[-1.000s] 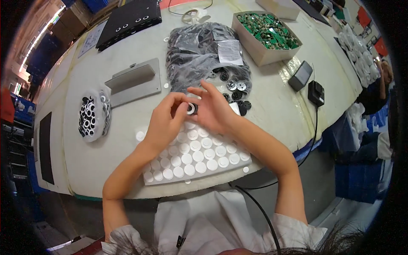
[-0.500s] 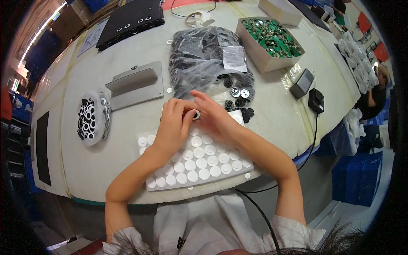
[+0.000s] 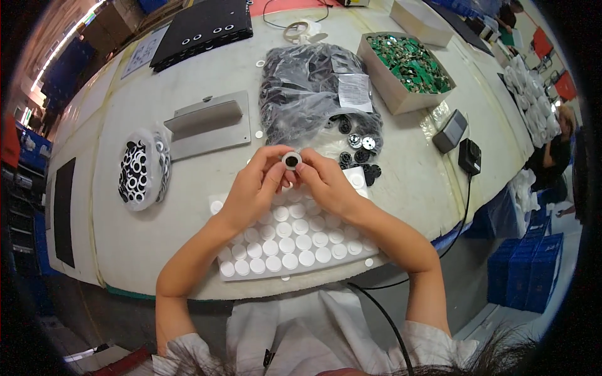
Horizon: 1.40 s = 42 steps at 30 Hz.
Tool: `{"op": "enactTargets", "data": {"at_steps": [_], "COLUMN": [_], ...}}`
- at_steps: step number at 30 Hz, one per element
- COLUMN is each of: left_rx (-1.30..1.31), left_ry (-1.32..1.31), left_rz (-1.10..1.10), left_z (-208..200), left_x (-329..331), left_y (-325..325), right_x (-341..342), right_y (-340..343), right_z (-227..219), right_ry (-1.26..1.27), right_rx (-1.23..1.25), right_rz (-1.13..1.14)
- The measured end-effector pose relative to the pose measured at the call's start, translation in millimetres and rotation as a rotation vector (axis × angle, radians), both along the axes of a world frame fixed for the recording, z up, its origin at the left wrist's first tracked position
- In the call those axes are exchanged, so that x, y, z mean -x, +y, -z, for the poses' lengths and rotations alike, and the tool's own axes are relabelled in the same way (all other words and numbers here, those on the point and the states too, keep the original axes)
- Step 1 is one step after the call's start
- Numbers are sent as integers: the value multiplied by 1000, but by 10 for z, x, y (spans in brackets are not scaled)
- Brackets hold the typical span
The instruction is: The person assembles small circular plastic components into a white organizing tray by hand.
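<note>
round part (image 3: 292,161) | pale rim, dark centre | face toward camera | held between both hands (image 3: 327,183)

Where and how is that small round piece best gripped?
Likely grip the small round piece by its pale rim, from left and right: its dark centre faces the camera, and the left hand and right hand pinch opposite edges.

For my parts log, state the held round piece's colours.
The round piece has a whitish rim and dark centre, as the head view shows best.
</note>
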State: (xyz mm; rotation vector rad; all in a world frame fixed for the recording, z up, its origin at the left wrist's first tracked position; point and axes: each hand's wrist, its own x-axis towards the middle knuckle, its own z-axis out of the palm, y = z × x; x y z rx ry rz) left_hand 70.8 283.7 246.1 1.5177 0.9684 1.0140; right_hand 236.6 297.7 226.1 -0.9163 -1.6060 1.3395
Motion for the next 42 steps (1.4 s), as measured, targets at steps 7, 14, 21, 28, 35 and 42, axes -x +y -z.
{"op": "enactTargets", "data": {"at_steps": [7, 14, 21, 28, 35, 42], "left_rx": [147, -257, -338, -447, -331, -287], "left_ry": [109, 389, 881, 530, 472, 677], "left_rz": [-25, -773, -993, -531, 38, -31], "left_z": [-76, -414, -201, -244, 211, 320], "left_x": [13, 1569, 2957, 1543, 836, 670], "left_y": [-140, -45, 361, 17, 168, 113], "right_x": [-47, -203, -28, 206, 385, 435], "right_y": [-62, 209, 535, 344, 261, 220], "right_z": [-91, 45, 213, 57, 204, 231], "right_ry": [-270, -731, -1146, -1097, -1037, -1031], "right_rx": [-92, -648, -689, -663, -621, -451], "right_rz": [-167, 297, 312, 198, 98, 121]}}
